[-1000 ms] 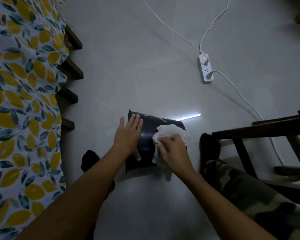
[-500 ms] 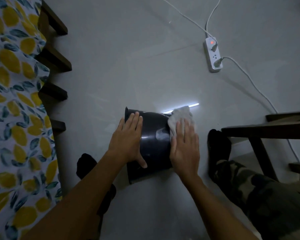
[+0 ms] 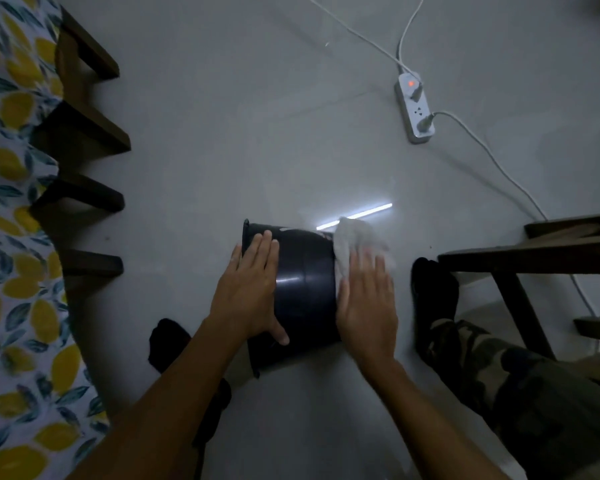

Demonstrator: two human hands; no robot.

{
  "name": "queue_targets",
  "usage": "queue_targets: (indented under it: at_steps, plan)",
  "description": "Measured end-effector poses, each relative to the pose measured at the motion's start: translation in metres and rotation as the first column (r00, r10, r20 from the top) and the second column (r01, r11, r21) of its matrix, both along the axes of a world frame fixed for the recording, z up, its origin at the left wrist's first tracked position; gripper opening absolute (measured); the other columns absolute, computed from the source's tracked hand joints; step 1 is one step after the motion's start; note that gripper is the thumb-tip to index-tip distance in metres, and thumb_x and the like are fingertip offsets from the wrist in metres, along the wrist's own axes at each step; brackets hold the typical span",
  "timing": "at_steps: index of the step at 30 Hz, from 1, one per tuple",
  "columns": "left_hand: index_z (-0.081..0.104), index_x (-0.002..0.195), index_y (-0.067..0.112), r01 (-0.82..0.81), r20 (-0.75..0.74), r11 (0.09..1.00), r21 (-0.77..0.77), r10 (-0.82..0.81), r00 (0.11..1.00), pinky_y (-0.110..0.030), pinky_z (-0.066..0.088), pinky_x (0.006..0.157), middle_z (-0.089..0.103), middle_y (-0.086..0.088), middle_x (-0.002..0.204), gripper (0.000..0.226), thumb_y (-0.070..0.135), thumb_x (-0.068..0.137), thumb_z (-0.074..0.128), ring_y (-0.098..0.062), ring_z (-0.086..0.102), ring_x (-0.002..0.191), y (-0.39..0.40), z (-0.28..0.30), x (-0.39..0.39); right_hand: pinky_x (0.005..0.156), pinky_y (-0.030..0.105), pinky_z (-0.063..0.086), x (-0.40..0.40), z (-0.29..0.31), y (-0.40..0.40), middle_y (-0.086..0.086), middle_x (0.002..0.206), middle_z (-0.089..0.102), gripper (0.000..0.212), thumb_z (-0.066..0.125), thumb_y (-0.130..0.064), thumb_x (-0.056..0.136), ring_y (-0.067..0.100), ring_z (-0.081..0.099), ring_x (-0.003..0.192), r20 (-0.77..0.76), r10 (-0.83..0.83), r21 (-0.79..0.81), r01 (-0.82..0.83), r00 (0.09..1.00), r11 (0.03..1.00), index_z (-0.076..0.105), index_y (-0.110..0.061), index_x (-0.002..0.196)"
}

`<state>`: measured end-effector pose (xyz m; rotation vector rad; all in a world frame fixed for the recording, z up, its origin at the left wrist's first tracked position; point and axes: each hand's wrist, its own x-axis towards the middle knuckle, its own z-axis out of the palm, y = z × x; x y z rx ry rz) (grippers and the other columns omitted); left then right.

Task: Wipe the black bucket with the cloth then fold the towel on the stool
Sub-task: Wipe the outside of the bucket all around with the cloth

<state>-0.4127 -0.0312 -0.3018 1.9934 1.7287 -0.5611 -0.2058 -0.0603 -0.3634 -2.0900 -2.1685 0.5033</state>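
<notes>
The black bucket (image 3: 303, 289) lies on its side on the grey floor, rim to the left, base to the right. My left hand (image 3: 252, 292) rests flat on its wall near the rim, fingers together, steadying it. My right hand (image 3: 368, 303) lies flat against the bucket's base end and presses the white cloth (image 3: 352, 242) onto it; the cloth sticks out beyond my fingertips. The dark wooden stool (image 3: 530, 251) stands at the right; no towel shows on the part in view.
A white power strip (image 3: 414, 110) with a red light and white cables lies on the floor at the upper right. A lemon-print fabric (image 3: 11, 237) over dark wooden slats fills the left. My socked feet and a camouflage trouser leg (image 3: 499, 368) flank the bucket.
My right hand opened from a bunched grip on the cloth to a flat palm and slid from the bucket's wall to its base end. The left hand stayed put.
</notes>
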Motion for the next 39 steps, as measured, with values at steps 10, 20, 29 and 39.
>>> queue_targets:
  at_steps: [10,20,29,39]
  plan:
    - [-0.008,0.157,0.011,-0.038,0.105,0.999,0.008,0.037,0.994,-0.045,-0.003,0.124,-0.009,-0.011,0.166,0.169,0.085,0.032,0.077,-0.024,-0.009,0.153,0.011,0.0,-0.01,0.12,0.05,0.035,-0.023,0.006,0.021,0.016,0.146,0.056,0.05,0.044,-0.033,0.106,0.033,0.05,0.135,-0.082,0.316,0.091,-0.309,0.945,0.947,0.045,-0.012,0.152]
    - [-0.012,0.155,0.006,-0.013,0.048,1.0,0.006,0.013,0.999,-0.05,-0.003,0.123,-0.015,-0.016,0.165,0.167,0.084,0.037,0.076,-0.028,-0.015,0.152,0.012,-0.005,-0.006,0.123,0.056,0.028,-0.035,0.003,-0.043,0.016,0.167,0.029,0.061,0.05,-0.034,0.102,0.035,0.028,0.154,-0.077,0.482,0.06,-0.479,0.873,0.876,0.038,-0.011,0.158]
    - [-0.018,0.153,0.004,-0.034,0.021,0.999,-0.038,0.034,0.999,-0.051,-0.004,0.123,-0.024,-0.018,0.162,0.171,0.082,0.037,0.079,-0.03,-0.021,0.15,-0.001,-0.002,0.001,0.125,0.043,0.023,0.014,-0.004,0.024,0.019,0.164,0.034,0.061,0.023,-0.032,0.105,0.035,0.031,0.153,-0.034,-0.096,-0.019,0.095,0.995,0.995,0.033,-0.003,0.158]
    - [-0.018,0.153,0.002,-0.007,-0.003,1.0,-0.03,0.007,1.0,-0.05,-0.006,0.123,-0.026,-0.017,0.161,0.169,0.084,0.038,0.076,-0.032,-0.022,0.149,-0.004,-0.003,0.003,0.104,0.043,0.045,-0.035,0.011,0.066,0.004,0.128,0.067,0.047,0.03,-0.046,0.104,0.025,0.063,0.116,-0.168,0.048,-0.051,-0.057,0.985,0.997,0.057,-0.03,0.139]
